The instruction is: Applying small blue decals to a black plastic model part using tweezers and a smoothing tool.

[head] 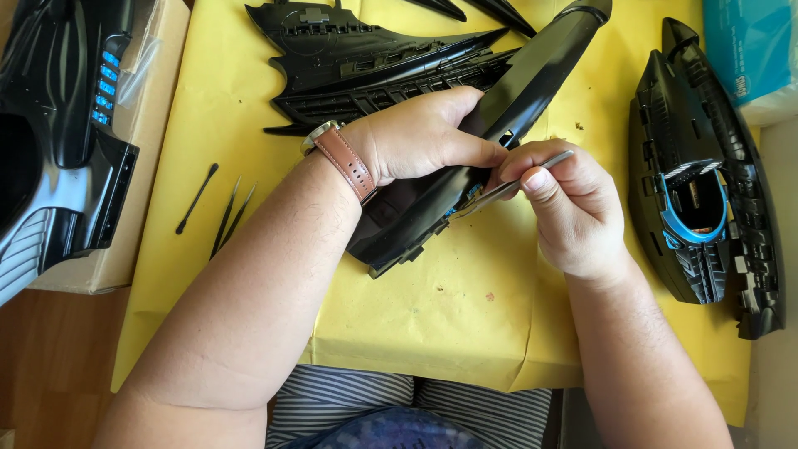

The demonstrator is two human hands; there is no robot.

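Black tweezers (226,218) lie spare at nine o'clock on the yellow paper (432,324). Left hand (416,137) fingers press around the long black model part (490,125) at centre, steadying it, while right hand (569,208) fingers pinch metal tweezers (507,187) into its edge.

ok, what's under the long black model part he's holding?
Under the long black part: yellow paper covering the table, and at its far end another black model piece. The left hand grips it; the right hand holds metal tweezers at its edge. Underside hidden.
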